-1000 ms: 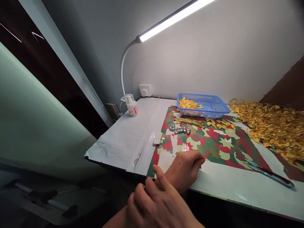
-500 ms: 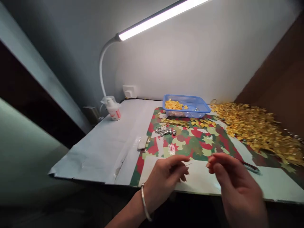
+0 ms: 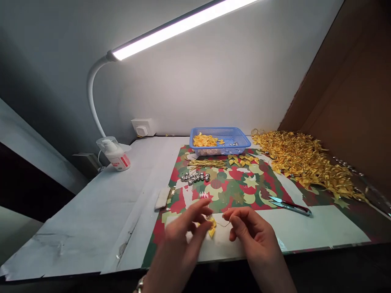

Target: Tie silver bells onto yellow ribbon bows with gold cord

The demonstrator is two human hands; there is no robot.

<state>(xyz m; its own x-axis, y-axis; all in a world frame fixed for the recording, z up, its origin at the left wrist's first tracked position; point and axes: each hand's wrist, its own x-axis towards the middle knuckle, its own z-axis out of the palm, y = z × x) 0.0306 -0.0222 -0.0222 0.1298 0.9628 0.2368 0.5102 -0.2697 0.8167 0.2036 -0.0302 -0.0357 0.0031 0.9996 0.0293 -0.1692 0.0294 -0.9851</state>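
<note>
My left hand [image 3: 183,236] is over the front of the table, its thumb and curled fingers around a small yellow ribbon bow [image 3: 212,228]. Part of the bow is hidden behind the thumb. From it a thin wire [image 3: 224,225] runs to my right hand [image 3: 255,234], whose thumb and forefinger are pinched on it. Beyond the hands lies a small heap of silver bells or beads [image 3: 195,178]. A bundle of gold wire ties [image 3: 207,164] and several loose yellow bows [image 3: 242,160] are behind that.
A blue basket [image 3: 220,151] with yellow bows stands at the back. Snips [image 3: 290,206] lie right of my hands, before a big gold heap [image 3: 302,158]. At left are a pump bottle [image 3: 116,156] and a lamp [image 3: 183,26]; a folded pad [image 3: 163,198] lies nearer.
My hands have come closer together, and a yellow bow now shows at my left fingers. My right hand has moved left, uncovering the snips. The camera view has shifted.
</note>
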